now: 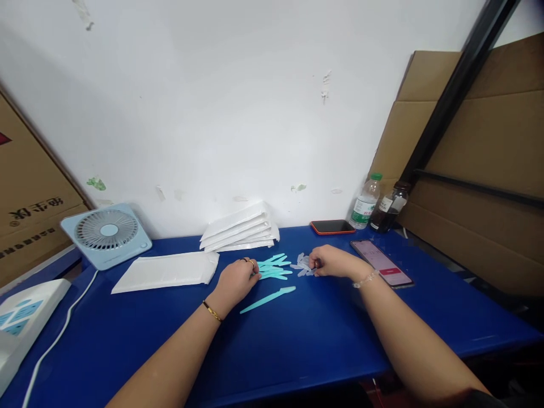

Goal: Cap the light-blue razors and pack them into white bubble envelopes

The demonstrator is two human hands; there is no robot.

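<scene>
A loose pile of turquoise eyebrow razors (274,271) lies near the middle of the blue table. My left hand (238,277) is closed over the left ends of the pile, its fingertips at the razor handles. One single eyebrow razor (267,299) rests apart, in front of the pile. To the right is a small heap of clear plastic caps (302,265). My right hand (329,262) pinches at the right side of that heap, and its fingers partly hide the cap there.
White padded envelopes (240,226) are stacked by the wall, with one white envelope (165,272) lying flat at left. A blue fan (108,232) and a power strip (29,323) stand farther left. Two phones (382,263) and two bottles (366,204) are at right.
</scene>
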